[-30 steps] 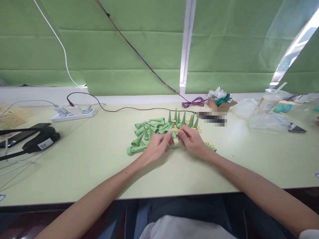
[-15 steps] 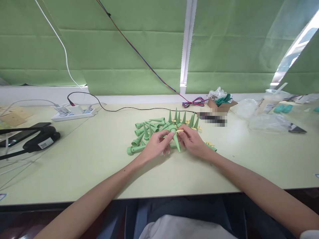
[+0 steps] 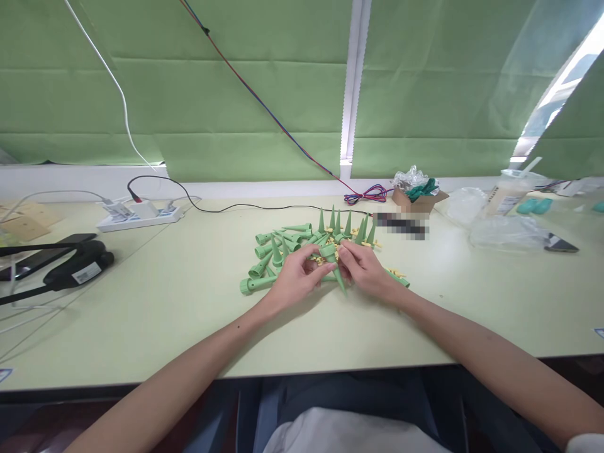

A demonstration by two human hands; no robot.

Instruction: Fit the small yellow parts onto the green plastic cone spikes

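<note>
The tabletop [image 3: 179, 314] bore a pile of green spikes [image 3: 276, 255]. Beyond, a cardboard box [image 3: 427, 204] contained dark green material [image 3: 423, 189] and clear plastic [image 3: 411, 177]; a cup [image 3: 508, 196] had a straw [image 3: 533, 165] in it. The left hand [image 3: 299, 274] grasped one spike [image 3: 338, 277], slanting tip-down between both hands; the right hand [image 3: 364, 267] was curled beside it, its hold unclear. Small yellow pieces [image 3: 397, 273] lay around the pile.

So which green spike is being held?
The green spike in the left hand, tip slanting down; the other spikes lie or stand on the table.
</note>
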